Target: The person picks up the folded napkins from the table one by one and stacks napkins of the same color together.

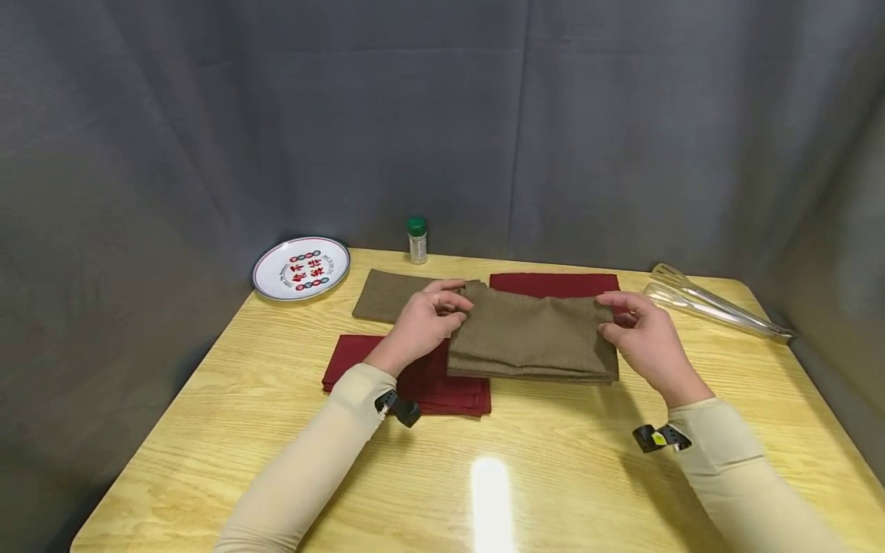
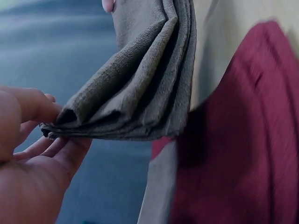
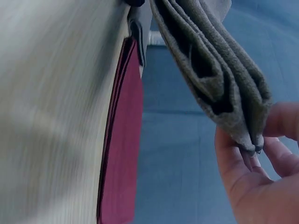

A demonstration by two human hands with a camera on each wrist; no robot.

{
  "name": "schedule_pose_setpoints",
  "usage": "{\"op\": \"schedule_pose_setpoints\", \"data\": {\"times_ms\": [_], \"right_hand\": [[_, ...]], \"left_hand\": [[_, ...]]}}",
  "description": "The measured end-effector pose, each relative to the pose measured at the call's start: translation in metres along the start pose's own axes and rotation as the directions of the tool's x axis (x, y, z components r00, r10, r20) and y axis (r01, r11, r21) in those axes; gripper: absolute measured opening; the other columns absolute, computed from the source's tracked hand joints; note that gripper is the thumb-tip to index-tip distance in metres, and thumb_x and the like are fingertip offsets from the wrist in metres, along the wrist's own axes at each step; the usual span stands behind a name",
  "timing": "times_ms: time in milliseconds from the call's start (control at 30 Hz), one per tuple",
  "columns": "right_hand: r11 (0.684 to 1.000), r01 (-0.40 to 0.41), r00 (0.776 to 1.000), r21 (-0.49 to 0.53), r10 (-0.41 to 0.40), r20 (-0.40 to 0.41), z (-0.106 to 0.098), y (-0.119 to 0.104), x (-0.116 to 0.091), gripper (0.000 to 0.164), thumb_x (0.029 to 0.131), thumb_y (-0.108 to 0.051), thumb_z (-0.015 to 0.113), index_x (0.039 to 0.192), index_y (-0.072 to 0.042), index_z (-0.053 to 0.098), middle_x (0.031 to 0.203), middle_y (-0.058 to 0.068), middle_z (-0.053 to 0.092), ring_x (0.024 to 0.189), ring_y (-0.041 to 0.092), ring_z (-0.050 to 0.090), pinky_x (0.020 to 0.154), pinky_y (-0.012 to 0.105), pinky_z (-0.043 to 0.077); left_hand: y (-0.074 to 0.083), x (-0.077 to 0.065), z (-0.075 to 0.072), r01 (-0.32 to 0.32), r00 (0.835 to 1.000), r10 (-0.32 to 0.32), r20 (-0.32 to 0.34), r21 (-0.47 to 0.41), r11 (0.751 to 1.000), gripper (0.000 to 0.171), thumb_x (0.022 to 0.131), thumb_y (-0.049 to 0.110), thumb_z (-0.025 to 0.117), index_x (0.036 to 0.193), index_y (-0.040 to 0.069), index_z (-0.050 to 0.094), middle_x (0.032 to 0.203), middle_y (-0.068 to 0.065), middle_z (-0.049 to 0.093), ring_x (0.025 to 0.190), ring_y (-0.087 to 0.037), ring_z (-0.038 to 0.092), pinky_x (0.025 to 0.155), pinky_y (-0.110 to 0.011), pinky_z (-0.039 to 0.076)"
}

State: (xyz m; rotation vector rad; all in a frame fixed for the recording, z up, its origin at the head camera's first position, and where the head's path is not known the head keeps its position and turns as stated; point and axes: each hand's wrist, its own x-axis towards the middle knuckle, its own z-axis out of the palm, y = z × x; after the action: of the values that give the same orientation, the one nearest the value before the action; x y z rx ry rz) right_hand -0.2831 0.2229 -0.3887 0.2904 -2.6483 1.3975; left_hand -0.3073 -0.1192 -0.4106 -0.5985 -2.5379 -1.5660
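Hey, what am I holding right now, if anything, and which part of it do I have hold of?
A folded brown cloth: your left hand pinches its far left corner, and your right hand its far right corner.

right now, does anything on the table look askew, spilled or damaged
Nothing looks spilled or damaged. The metal tongs lie slanted, their joined end reaching the right edge of the table, and the white plate covers its back-left corner, perhaps overhanging. Both look precariously placed. The held folded brown cloth is just creased.
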Motion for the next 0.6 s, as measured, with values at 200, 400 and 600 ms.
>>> {"op": "schedule_pose_setpoints", "data": {"times_ms": [200, 400, 600], "right_hand": [[0.996, -0.03, 1.0, 0.087, 0.03, 0.002, 0.031, -0.012, 0.025, 0.039, 0.089, -0.004, 0.064, 0.128, -0.005, 0.061, 0.126, 0.014, 0.053, 0.106, 0.027, 0.054, 0.078, 0.027, 0.049], [0.982, -0.074, 0.997, 0.173, 0.071, 0.024, 0.067, -0.028, 0.056, 0.041, 0.09, -0.005, 0.062, 0.13, -0.008, 0.061, 0.124, 0.012, 0.056, 0.09, 0.022, 0.053, 0.067, 0.026, 0.049], [0.976, -0.096, 0.995, 0.195, 0.091, 0.039, 0.095, -0.042, 0.082, 0.042, 0.088, -0.005, 0.06, 0.13, -0.008, 0.062, 0.129, 0.011, 0.055, 0.097, 0.022, 0.051, 0.069, 0.03, 0.043]], "left_hand": [[-0.01, 0.005, -0.031, 0.029, 0.993, -0.028, -0.111, 0.004, 1.0, 0.013, 0.09, 0.004, 0.066, 0.099, 0.005, 0.075, 0.138, -0.001, 0.055, 0.104, -0.018, 0.061, 0.084, -0.03, 0.048], [-0.023, 0.014, -0.06, 0.077, 0.972, -0.073, -0.224, 0.011, 0.997, 0.014, 0.089, 0.001, 0.064, 0.1, -0.001, 0.074, 0.133, -0.008, 0.059, 0.111, -0.023, 0.06, 0.087, -0.031, 0.046], [-0.038, 0.024, -0.081, 0.124, 0.949, -0.108, -0.295, 0.033, 0.992, 0.019, 0.09, -0.002, 0.06, 0.105, -0.005, 0.072, 0.132, -0.013, 0.059, 0.109, -0.027, 0.062, 0.09, -0.033, 0.047]]}}
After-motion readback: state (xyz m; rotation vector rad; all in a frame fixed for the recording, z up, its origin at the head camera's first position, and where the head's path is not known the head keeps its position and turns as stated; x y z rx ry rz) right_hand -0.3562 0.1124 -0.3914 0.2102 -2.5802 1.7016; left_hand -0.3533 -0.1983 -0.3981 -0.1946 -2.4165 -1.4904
